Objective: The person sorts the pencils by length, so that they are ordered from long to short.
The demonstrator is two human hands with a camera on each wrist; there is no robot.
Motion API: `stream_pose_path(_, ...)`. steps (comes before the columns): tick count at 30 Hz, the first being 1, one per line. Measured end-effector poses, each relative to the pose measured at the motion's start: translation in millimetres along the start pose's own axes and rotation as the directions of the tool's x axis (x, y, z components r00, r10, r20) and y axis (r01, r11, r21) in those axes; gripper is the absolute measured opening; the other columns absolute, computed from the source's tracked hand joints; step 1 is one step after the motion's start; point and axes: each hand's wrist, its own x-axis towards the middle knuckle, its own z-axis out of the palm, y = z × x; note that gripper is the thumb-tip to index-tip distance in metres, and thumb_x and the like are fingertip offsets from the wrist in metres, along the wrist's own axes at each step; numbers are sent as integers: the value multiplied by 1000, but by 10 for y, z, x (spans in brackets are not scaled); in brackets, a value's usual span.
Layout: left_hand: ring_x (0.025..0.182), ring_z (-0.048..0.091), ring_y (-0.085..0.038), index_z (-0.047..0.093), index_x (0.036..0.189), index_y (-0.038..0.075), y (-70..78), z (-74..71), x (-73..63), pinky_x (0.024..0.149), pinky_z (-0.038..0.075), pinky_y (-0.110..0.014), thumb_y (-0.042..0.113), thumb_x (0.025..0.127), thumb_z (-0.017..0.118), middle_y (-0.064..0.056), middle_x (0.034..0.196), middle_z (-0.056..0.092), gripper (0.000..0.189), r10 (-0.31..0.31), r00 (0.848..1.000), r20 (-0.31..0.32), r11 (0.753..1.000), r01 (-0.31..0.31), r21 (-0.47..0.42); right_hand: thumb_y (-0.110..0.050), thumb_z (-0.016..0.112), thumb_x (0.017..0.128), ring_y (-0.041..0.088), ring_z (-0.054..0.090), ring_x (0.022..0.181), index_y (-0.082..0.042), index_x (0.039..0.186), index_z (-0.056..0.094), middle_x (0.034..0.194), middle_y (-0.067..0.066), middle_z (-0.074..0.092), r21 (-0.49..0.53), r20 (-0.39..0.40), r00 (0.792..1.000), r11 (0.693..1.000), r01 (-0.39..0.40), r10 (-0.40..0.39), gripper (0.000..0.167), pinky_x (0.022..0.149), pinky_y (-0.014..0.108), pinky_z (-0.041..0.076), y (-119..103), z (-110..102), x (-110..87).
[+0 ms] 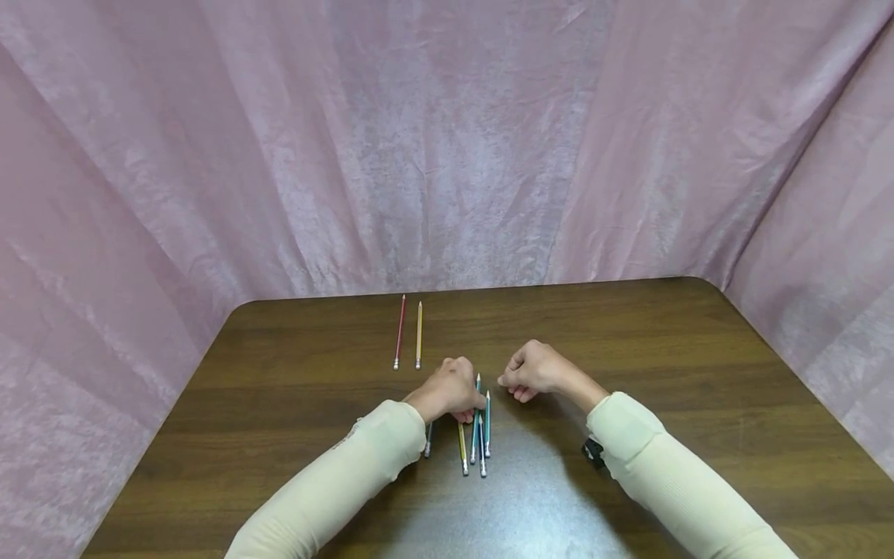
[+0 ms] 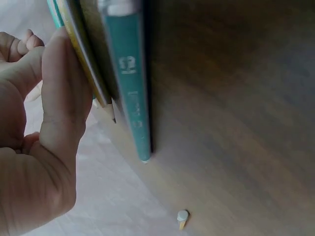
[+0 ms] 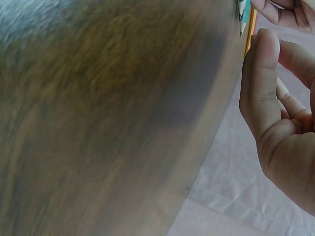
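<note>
My left hand (image 1: 452, 388) reaches over a loose group of pencils, its thumb near the teal pencils (image 1: 487, 427) and a dark pencil (image 1: 482, 450). A yellow pencil (image 1: 463, 450) runs partly under that hand; in the left wrist view the thumb covers part of the yellow pencil (image 2: 88, 59). Whether the fingers pinch it is hidden. Left of these, another teal pencil (image 2: 130, 83) lies beneath the left wrist. To the right of the group, my right hand (image 1: 531, 373) hovers, fingers loosely curled, thumb and forefinger tips close together, nothing visible between them.
Farther back on the brown wooden table (image 1: 279, 388) lie a red pencil (image 1: 400, 330) and another yellow pencil (image 1: 419, 334), side by side with erasers nearest me. Pink curtains (image 1: 454, 155) stand behind the table and along its sides.
</note>
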Motion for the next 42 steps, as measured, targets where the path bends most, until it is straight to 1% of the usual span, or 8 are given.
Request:
stream_pose_path(6, 40, 60, -11, 64, 59, 4, -49, -83, -3, 46, 55, -25, 9, 80, 78, -4, 48, 62, 25, 13, 1000, -11, 1000, -13, 9, -3, 72, 89, 10, 62, 52, 7, 82, 70, 65, 8, 64, -2, 19, 1000, 1000, 13, -13, 12, 56, 30, 59, -20, 43, 3)
stream_pose_path(11, 42, 61, -11, 68, 64, 1, -161, -292, -43, 51, 58, -31, 7, 81, 75, -4, 50, 63, 19, 50, 998, -32, 996, -52, -78, -3, 72, 88, 10, 62, 53, 5, 82, 71, 65, 7, 65, 6, 37, 999, 1000, 28, -28, 10, 55, 29, 59, -64, 148, -9)
stream_pose_path(15, 46, 64, -12, 70, 72, -1, -244, -448, -75, 53, 59, -31, 7, 82, 74, -6, 54, 65, 13, 45, 998, -52, 985, -53, -163, -2, 72, 88, 10, 62, 51, 5, 80, 71, 63, 7, 64, 13, 62, 997, 999, 43, -43, 10, 54, 29, 59, -130, 258, -1)
stream_pose_path(18, 49, 65, -13, 71, 76, -1, -309, -519, -101, 52, 58, -29, 7, 83, 73, -6, 57, 66, 10, 45, 997, -61, 982, -56, -179, 0, 72, 88, 10, 62, 50, 6, 78, 71, 61, 7, 65, 25, 83, 995, 999, 46, -48, 12, 53, 28, 59, -194, 353, 9)
stream_pose_path(23, 50, 66, -14, 71, 78, -1, -411, -586, -140, 51, 58, -27, 6, 82, 70, -7, 58, 66, 8, 53, 995, -88, 981, -68, -179, -3, 75, 87, 11, 63, 48, 4, 76, 72, 59, 9, 66, -13, 97, 995, 999, 33, -32, 14, 52, 27, 58, -322, 515, 14)
stream_pose_path(33, 51, 66, -14, 74, 82, -2, -505, -700, -162, 52, 58, -27, 5, 85, 71, -9, 62, 68, 9, -2, 994, -110, 976, -22, -215, -6, 81, 82, 12, 63, 42, 1, 62, 69, 51, 8, 64, -183, 47, 999, 983, -13, 22, 24, 47, 26, 56, -445, 723, 54)
stream_pose_path(37, 51, 65, -13, 74, 82, -2, -546, -710, -169, 52, 58, -27, 4, 84, 70, -9, 61, 67, 7, -9, 993, -119, 968, -21, -250, -6, 81, 81, 14, 64, 41, 1, 61, 68, 51, 9, 64, -193, 49, 997, 980, -55, 66, 26, 45, 24, 55, -432, 782, 66)
stream_pose_path(42, 49, 64, -13, 73, 83, -2, -601, -721, -179, 51, 58, -27, 3, 83, 69, -8, 60, 67, 6, -17, 989, -145, 958, -25, -284, -2, 75, 82, 15, 65, 43, -1, 60, 68, 51, 7, 65, -197, 59, 997, 980, -41, 53, 23, 46, 23, 54, -431, 801, 64)
